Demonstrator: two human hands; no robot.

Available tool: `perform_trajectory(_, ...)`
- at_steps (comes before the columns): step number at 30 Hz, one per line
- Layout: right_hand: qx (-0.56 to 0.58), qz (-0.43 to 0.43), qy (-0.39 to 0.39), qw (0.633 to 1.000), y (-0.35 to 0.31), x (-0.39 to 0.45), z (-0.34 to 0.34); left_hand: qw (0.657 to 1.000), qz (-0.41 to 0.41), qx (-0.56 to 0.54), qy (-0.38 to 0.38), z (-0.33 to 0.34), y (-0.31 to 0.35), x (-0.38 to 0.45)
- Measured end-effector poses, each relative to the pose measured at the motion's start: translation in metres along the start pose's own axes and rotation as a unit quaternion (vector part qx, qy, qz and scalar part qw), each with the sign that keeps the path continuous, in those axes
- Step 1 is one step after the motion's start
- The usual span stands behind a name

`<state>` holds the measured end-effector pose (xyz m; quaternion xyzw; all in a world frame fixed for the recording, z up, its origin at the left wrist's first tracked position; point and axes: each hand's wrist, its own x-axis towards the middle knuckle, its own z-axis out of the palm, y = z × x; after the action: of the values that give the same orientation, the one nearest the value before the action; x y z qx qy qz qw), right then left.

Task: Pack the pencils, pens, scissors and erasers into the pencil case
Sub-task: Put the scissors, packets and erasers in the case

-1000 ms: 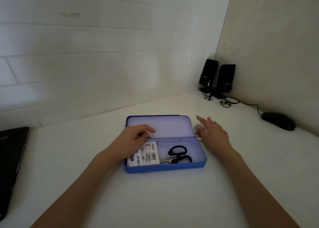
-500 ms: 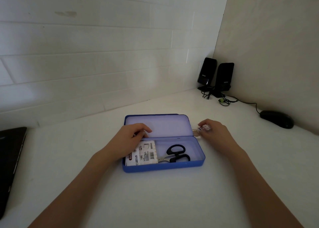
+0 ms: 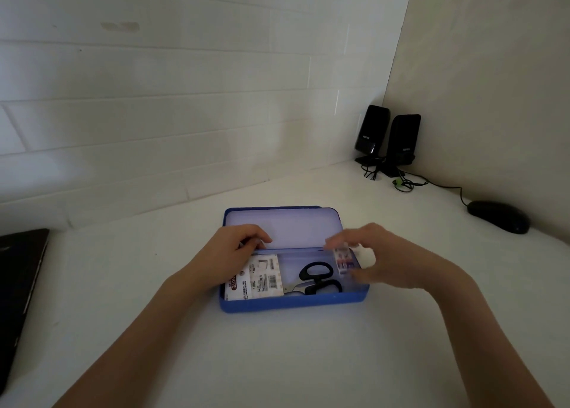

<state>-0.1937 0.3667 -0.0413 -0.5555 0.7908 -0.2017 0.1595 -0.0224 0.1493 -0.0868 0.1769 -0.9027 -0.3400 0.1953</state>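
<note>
Head view, read from left to right: a dark laptop (image 3: 18,299) lies at the far left edge of the white desk (image 3: 277,361), well apart from the work. Near the middle sits the blue pencil case (image 3: 293,304), open, its lid (image 3: 283,225) laid back toward the wall. The left hand (image 3: 228,253) rests over the case's left end with its fingers curled at the hinge edge; whether they grip the case or something under them cannot be told. Beside that hand, inside the tray, lies a white labelled packet (image 3: 259,279), and just right of it black-handled scissors (image 3: 317,281) with their long axis along the case and the handles to the right. At the right end the right hand (image 3: 382,262) pinches a small wrapped eraser (image 3: 345,261) between thumb and fingers, holding it over the tray's right end, its long axis across the case. The free room lies directly below the eraser, right of the scissor handles, so the coming move looks like a short lowering by the right hand, which is the nearer one. Farther right stand two black speakers (image 3: 388,139) in the corner and a black mouse (image 3: 498,221).
</note>
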Motion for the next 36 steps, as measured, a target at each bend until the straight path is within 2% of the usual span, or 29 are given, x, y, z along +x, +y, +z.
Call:
perform_trajectory(2,-0.04,0.027,-0.064,0.997,0.0,0.0,0.004,1.0,-0.003,0.002,0.0,0.0,-0.001,0.001)
perform_trajectory(4,-0.049,0.035,-0.076,0.995,0.0,-0.001,0.004,1.0,-0.004,0.004,-0.001,0.0,-0.002,0.002)
perform_trajectory(7,-0.041,0.046,-0.071,0.996,-0.001,-0.003,0.001,1.0,-0.005,0.007,-0.001,0.0,-0.002,0.001)
perform_trajectory(12,-0.059,0.058,-0.017,0.996,-0.007,0.001,0.008,1.0,-0.002,0.018,0.0,0.001,0.0,0.001)
perform_trajectory(16,-0.091,0.082,-0.022,0.992,-0.011,0.004,0.012,1.0,-0.002,0.023,0.002,0.001,0.0,0.001)
perform_trajectory(20,-0.132,0.068,-0.013,0.989,-0.012,0.007,0.019,1.0,0.005,0.026,0.003,0.001,0.0,0.0)
perform_trajectory(26,-0.139,0.101,0.004,0.985,-0.013,0.007,0.017,1.0,0.004,0.02,-0.002,0.002,-0.002,0.001)
perform_trajectory(28,-0.109,0.105,-0.001,0.988,-0.009,0.006,0.013,1.0,0.005,0.027,-0.003,0.002,-0.001,0.001)
perform_trajectory(30,-0.035,0.1,0.038,0.994,-0.002,0.006,0.007,0.999,0.008,0.033,-0.003,0.002,-0.001,0.001)
perform_trajectory(32,-0.004,0.1,0.15,0.984,0.013,0.012,0.004,0.999,0.012,0.039,-0.002,0.002,-0.002,0.001)
perform_trajectory(34,-0.022,0.111,0.234,0.966,0.036,0.02,0.007,0.999,0.027,0.046,-0.008,0.003,-0.001,0.0)
perform_trajectory(36,-0.041,0.115,0.233,0.965,0.055,0.027,0.015,0.995,0.07,0.07,-0.015,0.006,0.002,0.0)
